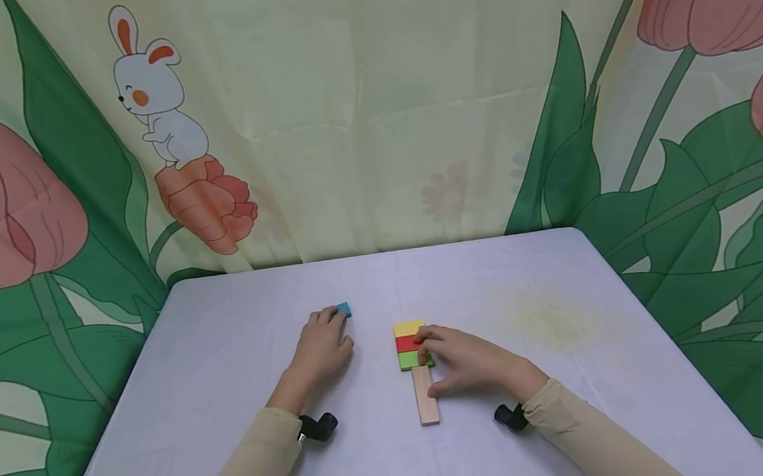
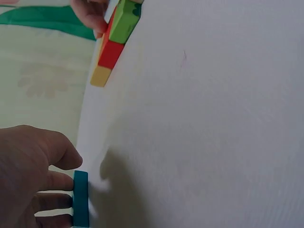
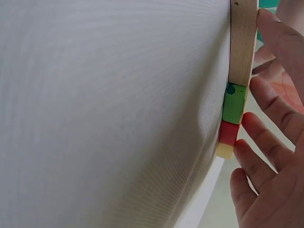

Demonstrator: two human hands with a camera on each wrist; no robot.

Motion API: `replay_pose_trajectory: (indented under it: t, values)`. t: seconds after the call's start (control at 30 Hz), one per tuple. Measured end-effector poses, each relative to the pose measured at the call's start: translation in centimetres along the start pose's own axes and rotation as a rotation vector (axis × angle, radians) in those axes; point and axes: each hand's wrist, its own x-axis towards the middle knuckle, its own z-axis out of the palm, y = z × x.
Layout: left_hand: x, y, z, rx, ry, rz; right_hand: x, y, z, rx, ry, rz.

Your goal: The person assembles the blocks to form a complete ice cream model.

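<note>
A yellow block (image 1: 409, 328), a red block (image 1: 408, 343) and a green block (image 1: 410, 360) lie against one another in a row. A plain wooden plank (image 1: 425, 396) runs from the green block toward the near edge. Over this row my right hand (image 1: 472, 358) is spread, fingertips at the blocks and thumb beside the plank; the right wrist view shows the fingers (image 3: 270, 142) apart, not wrapped round anything. Farther left, my left hand (image 1: 319, 351) reaches to a blue block (image 2: 80, 199). Its extended fingers (image 2: 54, 201) touch the block's side, while the thumb stands apart.
A white cloth covers the table (image 1: 186, 403), with a faint yellowish stain (image 1: 552, 322) at right. Behind it hangs a curtain (image 1: 372, 119) printed with tulips and a rabbit. A small black camera is strapped on each wrist.
</note>
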Motion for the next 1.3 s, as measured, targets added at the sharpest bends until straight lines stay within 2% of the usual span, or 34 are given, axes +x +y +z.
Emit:
replay_pose_trajectory:
  t: [0.43,0.7,1.3]
  values:
    - [1.2,4.0,1.5,0.073,-0.021,0.061,0.0,0.1,0.2,0.007,-0.002,0.025]
    - [1.6,5.4,1.6,0.08,-0.027,0.095,0.0,0.4,0.2,-0.003,0.011,0.003]
    - [2.3,8.2,2.3,0.123,-0.087,0.144,0.1,0.3,0.2,-0.004,0.009,-0.005]
